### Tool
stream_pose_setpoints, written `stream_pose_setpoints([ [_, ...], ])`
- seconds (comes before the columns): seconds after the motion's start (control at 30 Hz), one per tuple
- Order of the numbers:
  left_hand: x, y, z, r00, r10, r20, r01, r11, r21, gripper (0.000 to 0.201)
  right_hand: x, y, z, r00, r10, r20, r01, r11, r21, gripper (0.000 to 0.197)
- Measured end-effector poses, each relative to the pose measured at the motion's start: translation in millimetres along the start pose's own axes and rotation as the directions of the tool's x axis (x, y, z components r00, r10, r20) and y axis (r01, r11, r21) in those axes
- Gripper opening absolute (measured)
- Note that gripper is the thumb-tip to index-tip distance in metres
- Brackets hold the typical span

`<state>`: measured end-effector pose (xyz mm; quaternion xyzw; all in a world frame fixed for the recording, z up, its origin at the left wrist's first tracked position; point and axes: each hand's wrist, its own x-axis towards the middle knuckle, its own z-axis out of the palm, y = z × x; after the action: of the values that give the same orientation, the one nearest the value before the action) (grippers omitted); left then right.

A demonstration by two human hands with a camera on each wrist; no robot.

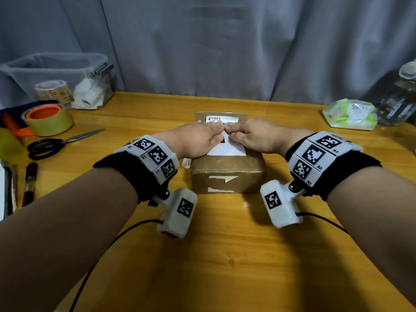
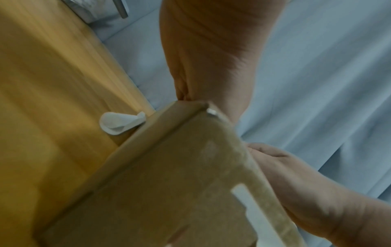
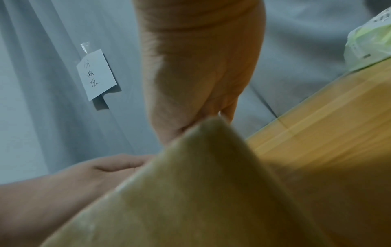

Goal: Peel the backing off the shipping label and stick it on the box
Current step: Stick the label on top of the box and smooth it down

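A brown cardboard box [image 1: 227,174] sits mid-table. The white shipping label [image 1: 229,149] lies flat on its top, with print showing at the far end. My left hand [image 1: 215,131] rests on the label's left part with its fingers stretched forward. My right hand [image 1: 235,131] presses the right part with bent fingertips. The fingertips of the two hands meet near the barcode. A curled white backing strip [image 2: 120,123] lies on the table against the box's left side [image 2: 169,183]. In the right wrist view the box corner [image 3: 201,192] hides the fingers of the right hand [image 3: 201,75].
Back left stands a clear plastic bin [image 1: 56,70]. A tape roll [image 1: 48,119], scissors [image 1: 58,143] and a marker [image 1: 30,183] lie along the left edge. A wipes packet [image 1: 351,113] and a glass jar [image 1: 400,97] sit at the right. A grey curtain with a paper note [image 3: 96,75] hangs behind.
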<state>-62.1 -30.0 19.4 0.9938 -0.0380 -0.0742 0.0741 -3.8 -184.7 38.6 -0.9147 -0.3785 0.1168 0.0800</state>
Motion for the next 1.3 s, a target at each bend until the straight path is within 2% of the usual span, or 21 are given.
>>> stream_pose_setpoints([
  [0.23, 10, -4, -3, 1.000, -0.019, 0.021, 0.019, 1.000, 0.025, 0.052, 11, 0, -3, 1.000, 0.024, 0.019, -0.024, 1.000, 0.005, 0.043],
  [0.43, 14, -4, -2, 0.997, -0.063, 0.046, 0.060, 0.996, 0.063, 0.055, 20, 5, -1, 0.994, 0.043, 0.105, -0.051, 0.996, 0.075, 0.051],
  [0.57, 19, -6, -5, 0.989, -0.124, 0.077, 0.117, 0.989, 0.088, 0.060, 23, 3, 5, 0.984, 0.128, 0.123, -0.124, 0.992, -0.035, 0.054],
  [0.7, 14, -19, -11, 0.976, -0.207, 0.065, 0.196, 0.970, 0.141, 0.071, 20, 11, 3, 0.971, 0.210, 0.119, -0.204, 0.977, -0.060, 0.055],
  [0.8, 13, -19, -17, 0.970, -0.240, 0.039, 0.227, 0.953, 0.199, 0.067, 19, 13, -5, 0.960, 0.260, 0.105, -0.246, 0.960, -0.132, 0.057],
  [0.93, 14, -7, -6, 0.980, -0.190, 0.058, 0.190, 0.982, 0.013, 0.056, 22, -3, 5, 0.977, 0.163, 0.137, -0.153, 0.985, -0.082, 0.054],
  [1.0, 14, -9, -1, 0.977, -0.205, 0.055, 0.207, 0.978, -0.035, 0.054, 23, -5, 10, 0.977, 0.159, 0.142, -0.153, 0.987, -0.056, 0.053],
  [1.3, 14, -24, -10, 0.962, -0.272, 0.027, 0.267, 0.955, 0.127, 0.058, 20, 19, -2, 0.944, 0.305, 0.123, -0.289, 0.948, -0.133, 0.059],
])
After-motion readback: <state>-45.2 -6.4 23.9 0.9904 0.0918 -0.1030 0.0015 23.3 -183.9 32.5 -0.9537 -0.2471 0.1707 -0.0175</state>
